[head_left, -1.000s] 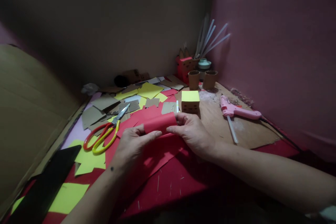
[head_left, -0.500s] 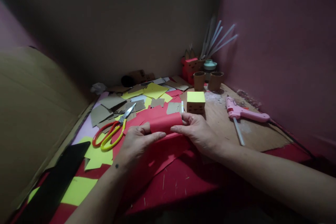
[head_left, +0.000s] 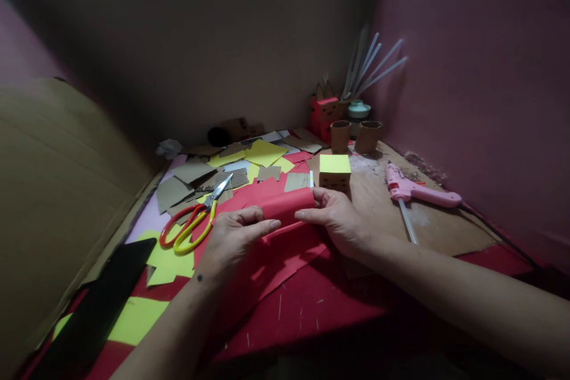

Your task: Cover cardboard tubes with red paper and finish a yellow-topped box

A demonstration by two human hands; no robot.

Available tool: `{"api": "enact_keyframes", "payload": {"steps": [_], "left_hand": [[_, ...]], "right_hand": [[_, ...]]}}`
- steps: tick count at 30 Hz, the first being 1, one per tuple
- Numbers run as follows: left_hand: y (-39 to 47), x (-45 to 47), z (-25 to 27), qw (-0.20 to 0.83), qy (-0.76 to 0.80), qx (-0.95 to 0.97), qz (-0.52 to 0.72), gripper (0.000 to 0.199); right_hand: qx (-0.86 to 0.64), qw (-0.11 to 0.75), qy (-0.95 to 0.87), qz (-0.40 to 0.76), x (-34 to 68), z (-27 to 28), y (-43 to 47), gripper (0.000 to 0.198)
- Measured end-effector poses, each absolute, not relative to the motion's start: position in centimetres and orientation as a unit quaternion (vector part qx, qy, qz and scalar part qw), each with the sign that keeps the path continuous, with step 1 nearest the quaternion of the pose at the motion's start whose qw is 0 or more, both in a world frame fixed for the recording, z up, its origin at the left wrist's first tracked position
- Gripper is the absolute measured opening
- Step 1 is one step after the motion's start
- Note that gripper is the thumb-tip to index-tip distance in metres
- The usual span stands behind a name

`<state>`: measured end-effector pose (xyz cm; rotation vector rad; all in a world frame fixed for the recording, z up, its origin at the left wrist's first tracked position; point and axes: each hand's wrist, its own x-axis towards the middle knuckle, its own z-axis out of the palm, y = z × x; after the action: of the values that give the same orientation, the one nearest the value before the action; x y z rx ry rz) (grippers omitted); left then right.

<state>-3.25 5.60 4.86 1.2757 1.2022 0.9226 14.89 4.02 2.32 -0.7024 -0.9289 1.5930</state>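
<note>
Between my two hands is a piece of red paper [head_left: 287, 203], curved over at its top edge. My left hand [head_left: 234, 237] grips its left end, thumb in front and fingers behind. At the right end my right hand [head_left: 338, 219] pinches it the same way. More red paper [head_left: 276, 261] spreads out beneath my hands. Scissors [head_left: 200, 214] with red and yellow handles lie just left of my left hand, blades half apart. Beyond my right hand stands a small cardboard box [head_left: 335, 172] with a yellow top.
A pink glue gun [head_left: 421, 190] with a glue stick rests on a cardboard sheet at right. Cardboard cups [head_left: 367, 138], a red box [head_left: 324, 119] and glue sticks [head_left: 374, 65] stand at the back. Yellow paper [head_left: 266, 152] and cardboard scraps lie left, near a black flat object [head_left: 98, 303].
The view has shifted slightly, so everything sits a little further right. Both hands keep hold of the red paper, its curved edge slightly changed in tilt.
</note>
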Motion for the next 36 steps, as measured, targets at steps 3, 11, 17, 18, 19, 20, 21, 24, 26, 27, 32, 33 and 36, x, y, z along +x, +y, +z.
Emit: {"api": "enact_keyframes", "payload": {"steps": [3, 11, 17, 18, 19, 20, 21, 24, 26, 27, 32, 33, 36], "left_hand": [[5.4, -2.9, 5.2, 0.582, 0.482, 0.551, 0.355, 0.021], [4.3, -1.2, 5.2, 0.577, 0.52, 0.494, 0.391, 0.016], [4.8, -1.9, 4.8, 0.588, 0.509, 0.501, 0.38, 0.025], [5.0, -2.0, 4.7, 0.587, 0.507, 0.5, 0.385, 0.028], [5.2, -2.2, 4.5, 0.583, 0.504, 0.499, 0.395, 0.03], [5.3, -2.3, 4.3, 0.576, 0.504, 0.498, 0.408, 0.032], [5.4, -2.3, 4.1, 0.565, 0.506, 0.499, 0.419, 0.032], [5.6, -2.3, 3.9, 0.536, 0.515, 0.509, 0.435, 0.029], [5.5, -2.1, 4.0, 0.533, 0.512, 0.514, 0.435, 0.027], [5.4, -2.0, 4.2, 0.539, 0.509, 0.512, 0.435, 0.027], [4.5, -1.5, 4.6, 0.595, 0.508, 0.464, 0.415, 0.028], [4.5, -1.5, 4.6, 0.608, 0.505, 0.455, 0.411, 0.028], [4.7, -1.9, 4.3, 0.639, 0.483, 0.433, 0.414, 0.03]], "right_hand": [[-0.309, 0.57, -0.398, 0.649, 14.6, 1.9, 4.1, 0.028], [-0.341, 0.567, -0.379, 0.647, 14.4, 2.7, 3.7, 0.022], [-0.326, 0.562, -0.383, 0.656, 14.7, 3.2, 3.5, 0.026], [-0.321, 0.563, -0.383, 0.659, 14.7, 3.2, 3.5, 0.028], [-0.32, 0.561, -0.382, 0.661, 14.8, 3.2, 3.6, 0.029], [-0.32, 0.559, -0.38, 0.664, 14.9, 3.2, 3.7, 0.029], [-0.32, 0.556, -0.377, 0.668, 14.9, 3.2, 3.7, 0.03], [-0.315, 0.548, -0.369, 0.681, 15.0, 3.2, 3.8, 0.03], [-0.319, 0.541, -0.362, 0.689, 15.1, 3.1, 3.9, 0.029], [-0.321, 0.538, -0.362, 0.69, 15.1, 3.1, 4.0, 0.028], [-0.306, 0.54, -0.367, 0.693, 15.6, 2.5, 4.4, 0.018], [-0.306, 0.539, -0.368, 0.693, 15.7, 2.3, 4.4, 0.017], [-0.29, 0.54, -0.373, 0.697, 15.7, 1.9, 4.6, 0.016]]}}
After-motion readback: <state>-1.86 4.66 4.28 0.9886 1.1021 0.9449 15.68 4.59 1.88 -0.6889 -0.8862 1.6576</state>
